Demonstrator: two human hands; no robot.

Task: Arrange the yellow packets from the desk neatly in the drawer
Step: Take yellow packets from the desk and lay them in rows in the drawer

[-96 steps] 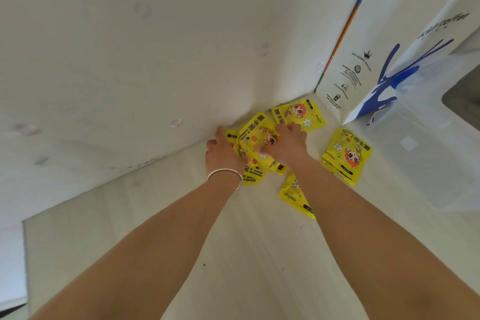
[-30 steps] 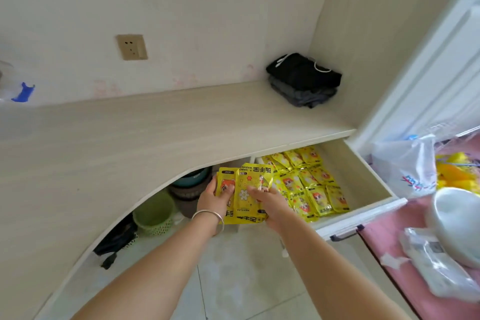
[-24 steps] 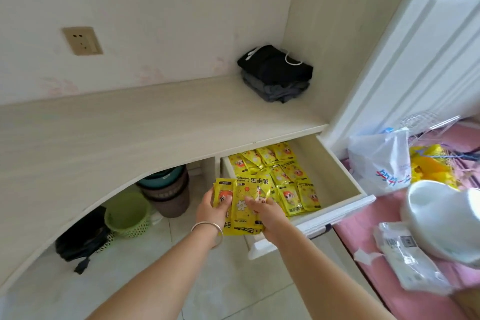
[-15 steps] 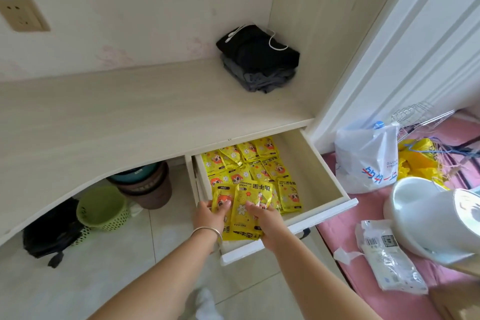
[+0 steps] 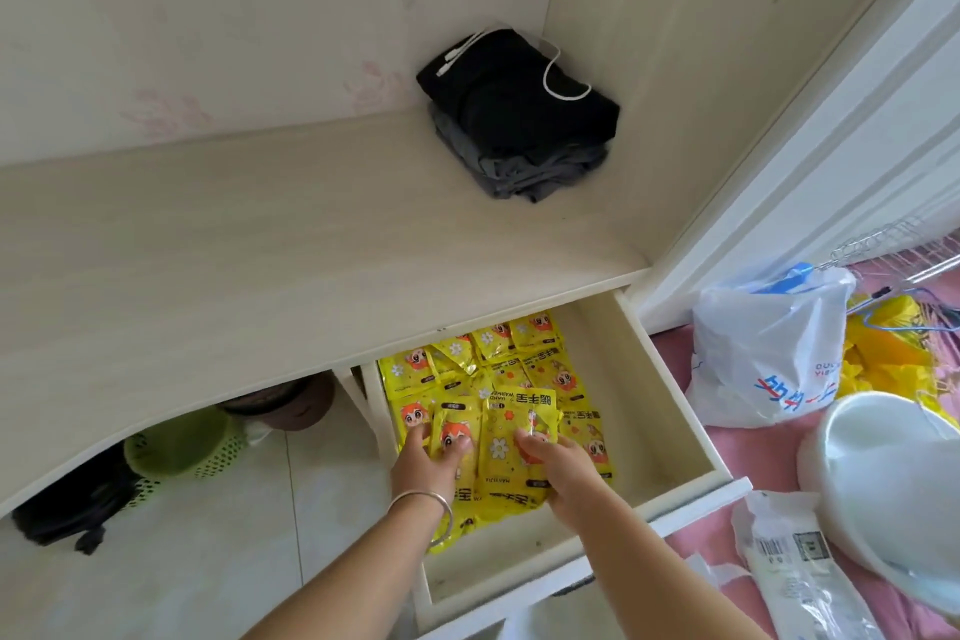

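Pale wall [image 5: 234,16] behind, faint pink floral marks low on it. Light wood-grain desk top [image 5: 234,250] with a curved front edge, meeting a matching side panel [image 5: 701,68] at the right. Folded dark clothes [image 5: 519,114] with a white cord sit in the back corner. White door frame [image 5: 857,146] further right. Pale tiled floor [image 5: 182,561] under the desk, with a green perforated basket [image 5: 176,447], a brown pot [image 5: 296,405] and a black bag [image 5: 72,509]. Pink surface [image 5: 727,447] at right holds a white plastic bag [image 5: 763,343]. Soft, even daylight.

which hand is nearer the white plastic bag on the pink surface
Right. The right hand holds packets in the drawer, on the side toward the white plastic bag; the left hand is farther left.
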